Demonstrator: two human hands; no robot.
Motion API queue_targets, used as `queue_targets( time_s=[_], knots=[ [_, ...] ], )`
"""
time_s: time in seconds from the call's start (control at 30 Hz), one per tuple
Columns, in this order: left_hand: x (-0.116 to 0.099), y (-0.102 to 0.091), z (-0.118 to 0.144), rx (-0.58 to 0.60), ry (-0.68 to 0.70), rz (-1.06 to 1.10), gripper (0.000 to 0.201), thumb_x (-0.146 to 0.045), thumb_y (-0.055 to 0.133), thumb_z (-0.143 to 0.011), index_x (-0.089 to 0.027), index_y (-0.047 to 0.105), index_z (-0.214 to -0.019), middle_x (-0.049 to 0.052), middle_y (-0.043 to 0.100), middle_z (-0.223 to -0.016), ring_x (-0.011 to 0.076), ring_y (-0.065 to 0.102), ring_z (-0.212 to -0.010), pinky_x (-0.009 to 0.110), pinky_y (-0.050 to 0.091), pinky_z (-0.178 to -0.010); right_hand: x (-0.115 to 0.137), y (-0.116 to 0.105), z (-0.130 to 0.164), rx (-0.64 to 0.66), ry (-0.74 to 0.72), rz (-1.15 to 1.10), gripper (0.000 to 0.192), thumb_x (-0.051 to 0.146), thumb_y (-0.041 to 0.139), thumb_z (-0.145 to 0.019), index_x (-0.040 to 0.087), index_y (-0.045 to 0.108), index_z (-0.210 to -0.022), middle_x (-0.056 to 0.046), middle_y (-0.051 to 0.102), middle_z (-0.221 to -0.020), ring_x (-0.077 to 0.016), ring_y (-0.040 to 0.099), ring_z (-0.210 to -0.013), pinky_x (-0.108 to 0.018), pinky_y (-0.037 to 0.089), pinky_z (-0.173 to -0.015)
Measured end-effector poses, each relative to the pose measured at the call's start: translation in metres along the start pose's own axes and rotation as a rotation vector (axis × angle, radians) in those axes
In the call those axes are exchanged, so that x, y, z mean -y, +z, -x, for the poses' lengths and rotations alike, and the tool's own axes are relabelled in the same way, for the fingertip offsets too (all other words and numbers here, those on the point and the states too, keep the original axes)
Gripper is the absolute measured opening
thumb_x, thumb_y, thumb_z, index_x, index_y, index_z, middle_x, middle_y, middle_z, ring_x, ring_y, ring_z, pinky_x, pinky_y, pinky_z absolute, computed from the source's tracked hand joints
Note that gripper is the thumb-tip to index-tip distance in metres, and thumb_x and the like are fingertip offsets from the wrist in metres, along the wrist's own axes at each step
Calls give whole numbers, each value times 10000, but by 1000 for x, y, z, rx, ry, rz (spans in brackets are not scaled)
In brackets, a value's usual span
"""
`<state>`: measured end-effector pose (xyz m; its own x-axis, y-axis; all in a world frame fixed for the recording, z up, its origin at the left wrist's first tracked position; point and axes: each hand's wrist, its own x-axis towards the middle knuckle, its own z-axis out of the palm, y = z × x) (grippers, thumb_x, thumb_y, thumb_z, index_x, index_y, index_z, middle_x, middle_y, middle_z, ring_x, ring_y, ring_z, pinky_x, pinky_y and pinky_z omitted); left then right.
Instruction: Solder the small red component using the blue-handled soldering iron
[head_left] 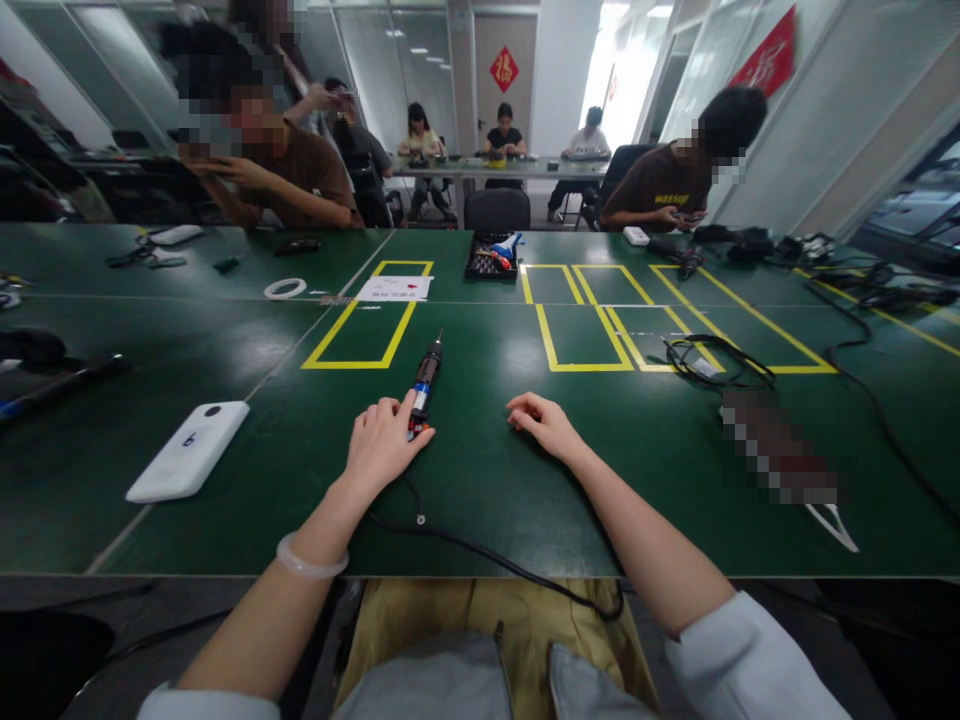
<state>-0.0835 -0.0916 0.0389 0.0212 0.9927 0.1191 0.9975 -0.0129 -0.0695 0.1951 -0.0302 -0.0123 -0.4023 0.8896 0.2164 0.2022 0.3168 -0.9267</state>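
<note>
A dark, slim electric screwdriver (424, 388) is lying flat on the green table (480, 480), its tip pointing away. Its black cord (487, 555) (thin, curving) is trailing off the near edge.

White device (187, 450), coiled cable (705, 362)

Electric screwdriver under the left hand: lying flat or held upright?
Lying flat: the electric screwdriver rests lengthwise on the green table, left hand touching its near end.

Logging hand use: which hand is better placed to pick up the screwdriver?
Left. The left hand already rests on the screwdriver; the right hand lies beside it on the table, touching nothing.
</note>
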Motion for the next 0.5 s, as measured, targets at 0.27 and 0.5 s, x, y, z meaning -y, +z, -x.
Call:
queue_targets(
  time_s=[0.27,0.5],
  knots=[
    [90,6,10,86,-221,-52,707,-615,299,-868,-215,324,-1450,202,470,-1253,384,493,-1075,479,394,-883,2,1,1,8,9,14,198,286,517,-856,171,610,-988,-15,662,-786,-125,597,-685,-264,466,-704],
    [140,3,23,125,-361,-46,707,-642,280,-863,-240,313,-1444,175,448,-1317,369,469,-1122,484,388,-902,0,0,1,8,-1,25,200,285,512,-860,177,615,-993,-9,655,-777,-124,596,-688,-259,460,-702]
  ],
)
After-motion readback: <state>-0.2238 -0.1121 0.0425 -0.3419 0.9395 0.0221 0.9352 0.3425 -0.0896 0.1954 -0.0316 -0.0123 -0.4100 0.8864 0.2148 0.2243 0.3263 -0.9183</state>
